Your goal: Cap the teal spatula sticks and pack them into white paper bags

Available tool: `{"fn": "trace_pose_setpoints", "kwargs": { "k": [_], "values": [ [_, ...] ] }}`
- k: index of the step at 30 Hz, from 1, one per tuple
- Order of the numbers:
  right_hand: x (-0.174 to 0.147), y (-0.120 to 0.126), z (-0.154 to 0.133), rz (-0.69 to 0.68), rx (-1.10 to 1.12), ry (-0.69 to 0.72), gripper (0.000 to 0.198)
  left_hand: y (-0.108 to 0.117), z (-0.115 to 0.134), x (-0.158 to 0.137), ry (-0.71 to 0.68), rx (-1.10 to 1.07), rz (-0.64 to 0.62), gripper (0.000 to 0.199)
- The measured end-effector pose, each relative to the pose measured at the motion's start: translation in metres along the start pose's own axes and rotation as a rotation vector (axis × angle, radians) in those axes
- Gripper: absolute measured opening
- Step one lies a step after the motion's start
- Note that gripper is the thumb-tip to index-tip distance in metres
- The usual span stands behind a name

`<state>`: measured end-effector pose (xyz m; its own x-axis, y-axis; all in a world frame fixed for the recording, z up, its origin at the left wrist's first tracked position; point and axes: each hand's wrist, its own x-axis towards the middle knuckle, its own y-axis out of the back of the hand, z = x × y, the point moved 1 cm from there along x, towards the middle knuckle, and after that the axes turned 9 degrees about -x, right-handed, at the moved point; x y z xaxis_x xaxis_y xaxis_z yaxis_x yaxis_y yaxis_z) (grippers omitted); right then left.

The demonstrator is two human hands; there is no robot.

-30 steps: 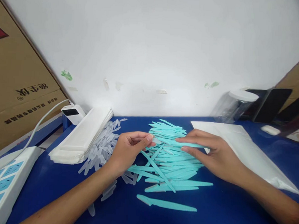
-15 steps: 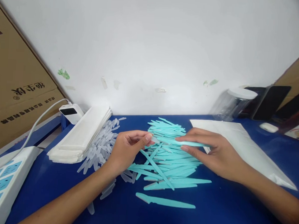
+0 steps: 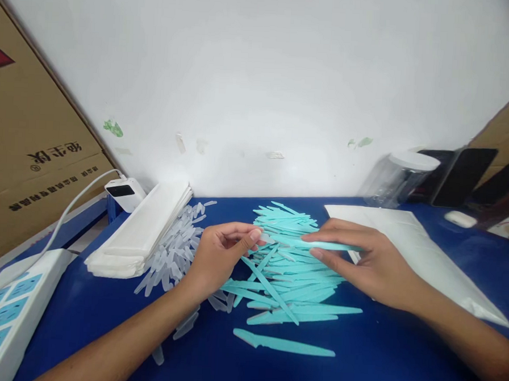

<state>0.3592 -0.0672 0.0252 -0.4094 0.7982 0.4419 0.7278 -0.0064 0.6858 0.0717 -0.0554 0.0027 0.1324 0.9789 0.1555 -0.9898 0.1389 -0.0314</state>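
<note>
My right hand (image 3: pixel 357 258) pinches a turquoise eyebrow razor (image 3: pixel 332 246) by its handle, the blade end pointing left. Between the thumb and forefinger of my left hand (image 3: pixel 228 251) is a small translucent blade cap (image 3: pixel 265 237). The cap meets the razor's blade end; how far it covers the blade I cannot tell. Under both hands spreads a pile of turquoise razors (image 3: pixel 305 278), with a single razor (image 3: pixel 284 344) lying apart in front. Loose translucent caps (image 3: pixel 174 254) are heaped left of my left hand, which partly hides them.
Folded white sheets (image 3: pixel 137 230) lie stacked at the left, near a white device (image 3: pixel 126 194) with a cable and a power strip (image 3: pixel 13 308). A white packet (image 3: pixel 409 250) lies beyond my right hand. Behind it stands a clear jar (image 3: pixel 398 178). Cardboard boxes (image 3: pixel 36 128) flank the blue table (image 3: pixel 313 378).
The whole view has shifted slightly. Both hands keep their grip, with the cap still against the razor's blade end; nothing else has visibly moved.
</note>
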Motion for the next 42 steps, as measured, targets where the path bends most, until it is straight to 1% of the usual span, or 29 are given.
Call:
{"fn": "trace_pose_setpoints", "kwargs": {
  "k": [3,9,13,20,25,27,29,31,33,34,36,38,40,42],
  "values": [
    [-0.001,-0.001,-0.002,-0.023,0.005,0.006,0.024,0.000,-0.002,-0.001,-0.002,0.000,-0.016,0.034],
    [-0.005,-0.005,-0.005,-0.070,0.004,0.068,0.026,-0.007,0.000,-0.008,0.024,-0.020,-0.091,0.032],
    [-0.008,-0.008,-0.008,-0.063,0.026,0.062,0.026,-0.012,0.004,-0.011,0.067,-0.071,-0.127,0.032],
    [-0.011,-0.011,-0.008,-0.087,0.022,0.016,0.026,-0.014,0.004,-0.012,0.082,-0.094,-0.148,0.034],
    [-0.011,-0.010,-0.010,-0.080,0.030,0.016,0.024,-0.017,0.005,-0.016,0.059,-0.042,-0.163,0.032],
    [-0.008,-0.009,-0.011,-0.060,0.026,0.015,0.022,-0.013,0.009,-0.015,0.015,0.063,-0.177,0.031],
    [-0.004,-0.006,-0.008,-0.004,-0.009,-0.011,0.021,-0.003,0.013,-0.009,-0.085,0.266,-0.164,0.035],
    [0.000,-0.002,0.001,0.094,-0.067,-0.072,0.021,0.014,0.017,0.001,-0.245,0.539,-0.099,0.041],
    [0.004,0.003,0.019,0.184,-0.139,-0.150,0.024,0.032,0.019,0.014,-0.416,0.801,-0.009,0.034],
    [0.006,0.005,0.029,0.208,-0.179,-0.187,0.027,0.041,0.018,0.020,-0.443,0.906,0.007,0.030],
    [0.010,0.009,0.053,0.238,-0.263,-0.254,0.031,0.055,0.014,0.030,-0.417,1.046,0.014,0.026],
    [0.012,0.013,0.075,0.261,-0.304,-0.332,0.032,0.062,0.007,0.035,-0.385,1.123,-0.008,0.025],
    [0.013,0.015,0.091,0.274,-0.318,-0.393,0.033,0.063,0.001,0.037,-0.365,1.159,-0.060,0.025],
    [0.014,0.016,0.098,0.264,-0.326,-0.421,0.034,0.062,-0.002,0.036,-0.346,1.166,-0.120,0.024]
  ]
}}
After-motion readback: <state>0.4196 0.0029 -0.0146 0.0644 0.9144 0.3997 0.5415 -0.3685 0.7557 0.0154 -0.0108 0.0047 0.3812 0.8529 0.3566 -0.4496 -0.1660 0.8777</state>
